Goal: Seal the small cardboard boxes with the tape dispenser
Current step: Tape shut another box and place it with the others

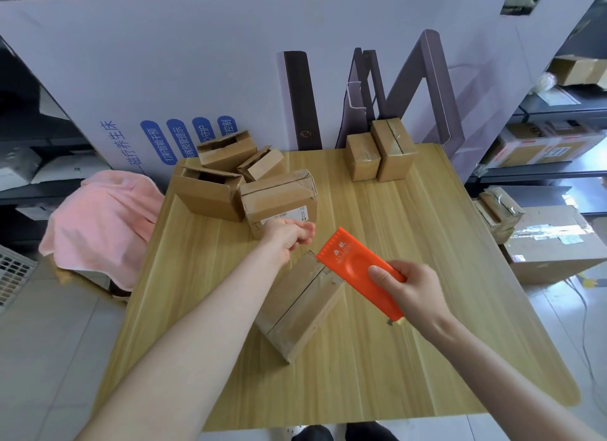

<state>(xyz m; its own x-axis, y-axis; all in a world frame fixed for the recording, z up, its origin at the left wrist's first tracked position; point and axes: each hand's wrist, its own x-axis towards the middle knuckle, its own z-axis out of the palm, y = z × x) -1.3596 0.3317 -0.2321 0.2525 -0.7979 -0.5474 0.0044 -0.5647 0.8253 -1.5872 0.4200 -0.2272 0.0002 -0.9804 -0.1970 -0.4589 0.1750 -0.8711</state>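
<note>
Right hand [415, 289]: grip clamped on orange tape dispenser [358, 273], a flat plastic body whose serrated far edge is over the small box's far corner.
Left hand [289, 235]: grip curled together, nothing visible inside, beside labelled box [279, 197].
Small box [302, 306]: brown cardboard cuboid, glossy tape along seam, diagonal on bench [427, 325] between both hands.
Bench: pale wood-grain laminate.

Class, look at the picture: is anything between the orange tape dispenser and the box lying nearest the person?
Nothing visible. The tape dispenser in the right hand reaches over the far corner of the box. The left hand is curled further back, by the labelled box.
</note>
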